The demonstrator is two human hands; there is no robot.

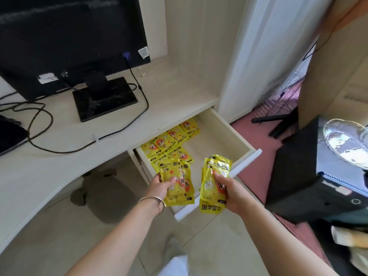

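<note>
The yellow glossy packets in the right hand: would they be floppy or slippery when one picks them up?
Probably floppy: the yellow glossy packets bend and crumple above the right hand. Likely slippery, since the film shines and the stack lies fanned out. Seemingly light, as fingers alone hold several.

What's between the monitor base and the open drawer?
Head view: a black cable loops over the desk between the monitor base and the drawer; otherwise bare desktop.

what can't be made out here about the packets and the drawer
- Head view: count of the stack in the left hand; packets overlap.
- Head view: count of the bunch in the right hand; crumpled together.
- Head view: rear of the drawer and its loose packets; desk top covers them.
- Head view: their small print; too small.
</note>
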